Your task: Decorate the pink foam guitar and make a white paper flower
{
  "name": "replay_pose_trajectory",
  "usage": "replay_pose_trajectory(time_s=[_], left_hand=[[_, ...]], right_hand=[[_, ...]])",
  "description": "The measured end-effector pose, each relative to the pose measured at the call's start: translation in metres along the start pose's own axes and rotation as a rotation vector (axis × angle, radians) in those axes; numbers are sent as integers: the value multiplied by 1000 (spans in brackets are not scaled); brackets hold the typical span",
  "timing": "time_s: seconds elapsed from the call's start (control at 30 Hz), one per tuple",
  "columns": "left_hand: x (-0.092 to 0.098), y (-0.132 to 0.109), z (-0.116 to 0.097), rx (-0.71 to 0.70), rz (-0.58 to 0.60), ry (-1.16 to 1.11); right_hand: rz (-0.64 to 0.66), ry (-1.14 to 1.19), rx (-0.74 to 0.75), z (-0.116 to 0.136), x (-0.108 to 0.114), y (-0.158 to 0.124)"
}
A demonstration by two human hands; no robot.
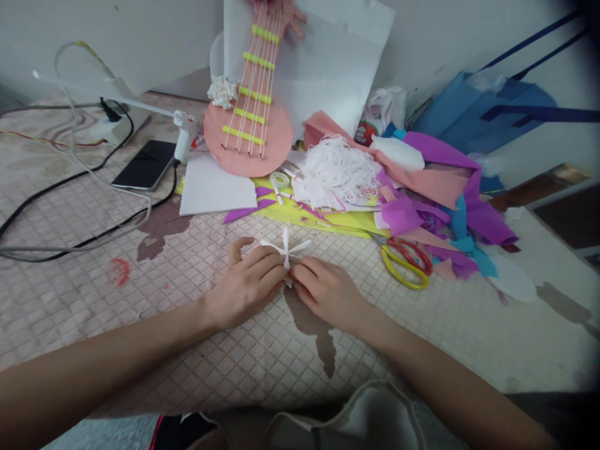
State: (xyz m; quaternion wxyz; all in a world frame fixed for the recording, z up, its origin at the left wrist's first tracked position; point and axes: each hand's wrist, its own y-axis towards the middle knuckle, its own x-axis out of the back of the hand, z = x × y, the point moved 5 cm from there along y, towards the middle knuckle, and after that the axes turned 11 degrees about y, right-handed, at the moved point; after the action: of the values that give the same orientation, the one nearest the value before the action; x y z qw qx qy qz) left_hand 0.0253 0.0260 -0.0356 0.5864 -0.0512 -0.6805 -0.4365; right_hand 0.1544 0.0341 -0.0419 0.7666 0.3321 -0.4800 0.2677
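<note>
Between my hands, over the quilted table cover, is a small white flower-like piece point(286, 240) with narrow petals spread outward. My left hand point(250, 279) is closed on its left side, fingertips pinched near the base. Opposite it, my right hand point(328, 290) pinches the same base from the right, and the fingertips of both hands meet there. My fingers hide the lower part of the piece. A pair of scissors with red and yellow handles point(404, 269) lies to the right of my right hand.
Behind my hands lie a white board point(215, 186), a heap of white string point(337, 172) and purple cloth scraps point(403, 215). A pink paper guitar point(248, 140) leans at the back. At left are a phone point(146, 164), a glue gun point(184, 137) and a black cable point(70, 199).
</note>
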Motion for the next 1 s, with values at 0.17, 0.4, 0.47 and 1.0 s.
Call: replay_pose_trajectory(time_s=[0.17, 0.4, 0.47, 1.0], left_hand=[[-4, -2, 0, 0, 46, -13], [-3, -1, 1, 5, 52, -29], [-2, 0, 1, 7, 49, -37], [-2, -1, 4, 36, 58, -60]], right_hand=[[33, 2, -3, -1, -3, -1], [14, 21, -27, -1, -2, 1], [12, 17, -31, -1, -1, 1], [44, 53, 18, -2, 4, -2]])
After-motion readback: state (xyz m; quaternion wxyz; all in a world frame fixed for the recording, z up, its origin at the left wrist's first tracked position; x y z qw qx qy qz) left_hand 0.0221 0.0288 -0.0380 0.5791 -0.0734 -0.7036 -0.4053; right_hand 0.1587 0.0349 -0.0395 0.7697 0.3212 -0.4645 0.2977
